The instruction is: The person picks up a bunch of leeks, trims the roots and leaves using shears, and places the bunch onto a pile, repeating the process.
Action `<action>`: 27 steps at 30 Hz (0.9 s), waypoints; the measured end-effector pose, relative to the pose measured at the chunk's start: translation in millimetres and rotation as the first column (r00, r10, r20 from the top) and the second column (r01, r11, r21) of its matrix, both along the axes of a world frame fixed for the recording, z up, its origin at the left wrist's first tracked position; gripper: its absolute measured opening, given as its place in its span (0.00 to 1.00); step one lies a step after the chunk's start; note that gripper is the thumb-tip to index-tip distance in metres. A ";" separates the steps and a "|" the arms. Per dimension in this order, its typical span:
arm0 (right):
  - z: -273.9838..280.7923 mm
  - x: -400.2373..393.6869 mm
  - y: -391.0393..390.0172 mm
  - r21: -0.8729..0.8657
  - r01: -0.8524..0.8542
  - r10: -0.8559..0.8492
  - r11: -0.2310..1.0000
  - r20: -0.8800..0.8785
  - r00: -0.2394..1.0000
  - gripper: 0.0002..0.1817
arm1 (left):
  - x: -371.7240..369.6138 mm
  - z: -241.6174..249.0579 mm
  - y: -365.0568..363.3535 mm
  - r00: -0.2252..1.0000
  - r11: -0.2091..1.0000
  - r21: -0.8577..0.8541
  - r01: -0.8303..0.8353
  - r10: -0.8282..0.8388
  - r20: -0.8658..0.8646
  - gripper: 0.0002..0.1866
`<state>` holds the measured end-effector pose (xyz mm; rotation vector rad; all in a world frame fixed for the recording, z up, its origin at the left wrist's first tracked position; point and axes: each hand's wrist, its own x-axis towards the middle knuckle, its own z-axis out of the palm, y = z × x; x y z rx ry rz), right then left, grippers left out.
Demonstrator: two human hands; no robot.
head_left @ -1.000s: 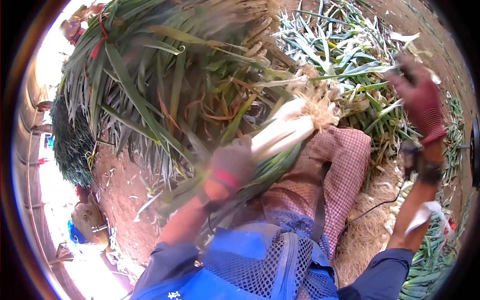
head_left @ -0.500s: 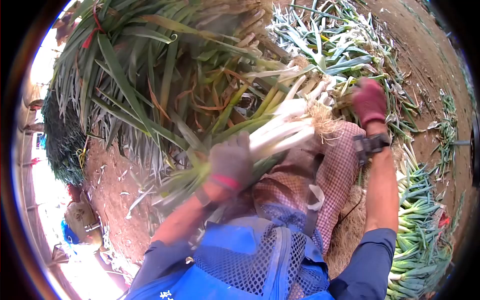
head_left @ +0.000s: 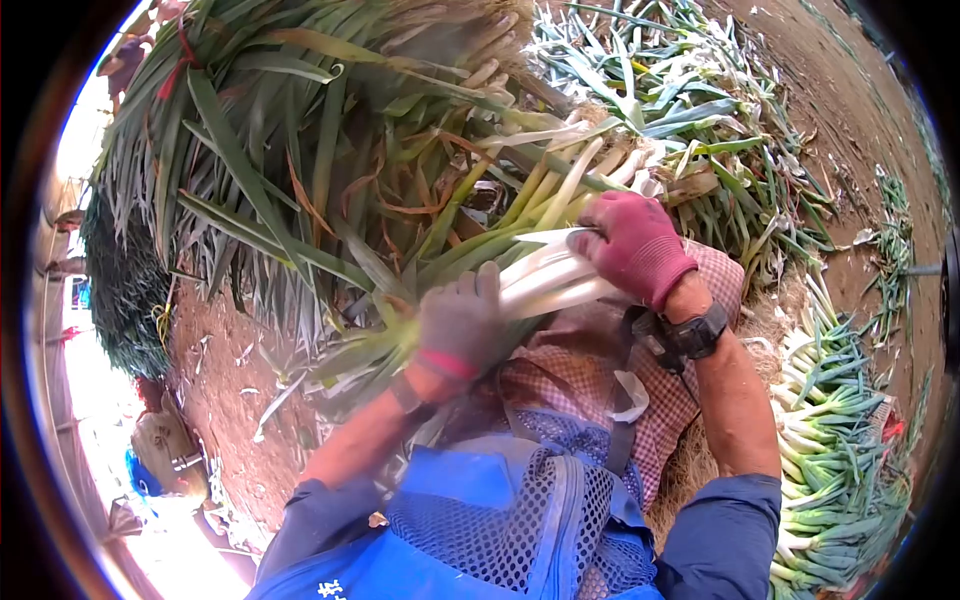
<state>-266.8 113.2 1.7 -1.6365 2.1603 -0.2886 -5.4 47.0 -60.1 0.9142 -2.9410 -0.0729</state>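
Note:
My left hand (head_left: 458,318), in a worn grey glove with a pink cuff, is wrapped round a bunch of long green onions (head_left: 545,277) where the white stalks turn to leaf. My right hand (head_left: 635,245), in a dark red glove, has its fingers closed on the white ends of the same bunch and hides their roots. The bunch lies slanted across my lap, over the checked cloth (head_left: 665,375). Just beyond it rests a big heap of green onions (head_left: 330,150) with yellowed leaves.
Loose trimmed leaves (head_left: 690,100) lie at the upper right. A row of green onions (head_left: 825,450) runs along the right side. Dark bundled leaves (head_left: 125,285) stand at the left, above brown soil (head_left: 235,400). A red tie (head_left: 175,78) is on the heap.
My right hand has moved left and down from beside the pile onto the white ends of the bunch. My left hand stays about where it was.

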 end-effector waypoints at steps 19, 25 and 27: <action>23.9 80.6 31.9 -0.159 -0.379 0.294 0.912 -0.392 0.871 0.41 | 10.4 8.7 6.8 0.989 0.998 -0.018 0.062 -0.064 -0.134 0.32; 22.6 89.9 17.1 0.026 -0.414 0.396 0.910 -0.353 0.848 0.34 | 13.9 21.1 14.2 0.964 0.998 -0.051 0.048 -0.059 -0.258 0.34; 20.8 82.2 17.1 -0.040 -0.441 0.374 0.897 -0.465 0.803 0.24 | 12.3 30.6 14.9 0.937 0.998 0.025 0.055 -0.043 -0.346 0.32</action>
